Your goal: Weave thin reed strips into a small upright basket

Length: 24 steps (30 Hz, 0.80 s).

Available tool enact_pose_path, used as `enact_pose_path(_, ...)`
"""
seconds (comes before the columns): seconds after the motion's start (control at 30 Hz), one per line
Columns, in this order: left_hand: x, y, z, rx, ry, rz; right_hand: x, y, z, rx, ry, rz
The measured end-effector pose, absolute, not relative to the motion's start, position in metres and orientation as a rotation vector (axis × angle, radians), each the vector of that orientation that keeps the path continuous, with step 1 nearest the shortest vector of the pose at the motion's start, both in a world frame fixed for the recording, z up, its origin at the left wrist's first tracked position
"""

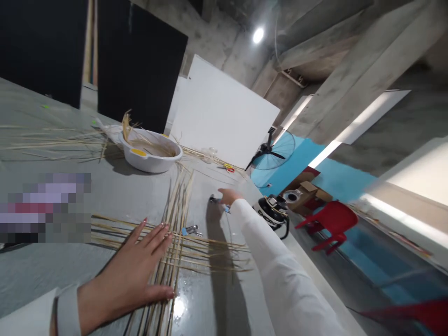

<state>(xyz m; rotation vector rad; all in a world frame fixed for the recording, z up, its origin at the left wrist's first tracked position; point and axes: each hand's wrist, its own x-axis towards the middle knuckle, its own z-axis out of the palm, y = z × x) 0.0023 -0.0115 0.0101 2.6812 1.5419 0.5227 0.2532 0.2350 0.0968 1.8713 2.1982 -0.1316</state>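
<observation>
My left hand (pixel 140 266) lies flat with fingers spread, pressing on thin woven strips (pixel 177 200) that look like split bamboo or straw. One bundle runs lengthwise and crosses several sideways strips (pixel 217 255) on the grey table. A small metal clip with a blue part (pixel 191 230) sits at the crossing, just beyond my left fingertips. Farther off, my right hand (pixel 229 195) is reached out, its fingers closed around a similar small metal clip (pixel 213 199) with blue showing below. The fingers partly hide this clip.
A white basin (pixel 152 164) holding water and strips stands at the back left. Loose strips (pixel 45 142) lie beside it. Red-and-yellow scissors (pixel 229 168) rest near the far edge. Beyond the right edge are a black-and-white canister machine (pixel 273 210), a fan (pixel 275 148) and a red chair (pixel 331 221).
</observation>
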Motion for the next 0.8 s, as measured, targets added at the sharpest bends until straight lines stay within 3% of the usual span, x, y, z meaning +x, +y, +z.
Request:
enact_pose_path(0.17, -0.01, -0.011, 0.015, 2.534, 1.658, 0.491, 0.24, 0.232, 0.072, 1.656, 2.359, 0.076)
enact_pose_path(0.43, -0.041, 0.026, 0.043, 2.422, 1.753, 0.455, 0.239, 0.225, 0.08, 1.627, 2.526, -0.041)
enact_pose_path(0.63, -0.049, 0.054, 0.063, 2.304, 1.758, 0.281, 0.237, 0.218, 0.122, 1.839, 2.678, -0.463)
enact_pose_path(0.8, -0.052, 0.058, 0.064, 2.26, 1.721, 0.241, 0.211, 0.196, 0.144, 1.72, 2.762, -0.965)
